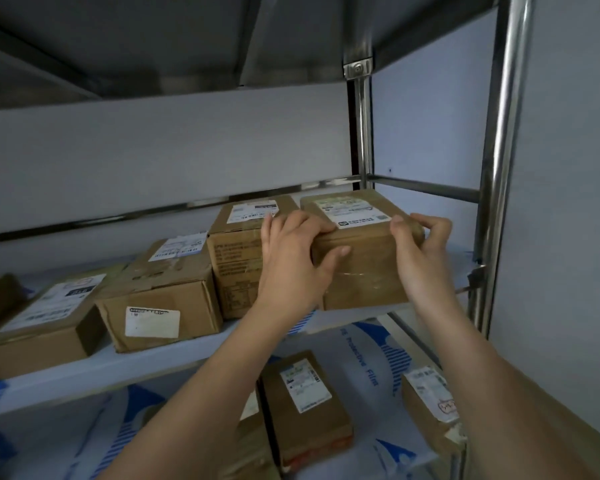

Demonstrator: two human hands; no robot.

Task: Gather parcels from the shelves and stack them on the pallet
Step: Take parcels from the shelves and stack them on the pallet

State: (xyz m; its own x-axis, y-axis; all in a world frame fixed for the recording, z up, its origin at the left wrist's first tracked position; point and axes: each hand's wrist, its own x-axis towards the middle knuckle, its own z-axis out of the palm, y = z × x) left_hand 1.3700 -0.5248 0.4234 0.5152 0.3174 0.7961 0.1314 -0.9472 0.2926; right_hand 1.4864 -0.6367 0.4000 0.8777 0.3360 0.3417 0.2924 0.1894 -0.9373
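Observation:
A brown cardboard parcel (361, 268) with a white label on top sits at the right end of the middle shelf (146, 362), its front overhanging the shelf edge. My left hand (291, 258) grips its left front corner, fingers over the top and thumb on the front face. My right hand (423, 251) holds its right side, thumb on the top edge and fingers curled round the far side. Directly left of it stands a taller printed parcel (238, 258). No pallet is in view.
More labelled parcels line the middle shelf to the left (160, 299), (45, 323). On the lower shelf lie two parcels (305, 407), (430, 407) on blue and white film. A steel upright (499, 168) stands at the right, and the upper shelf hangs overhead.

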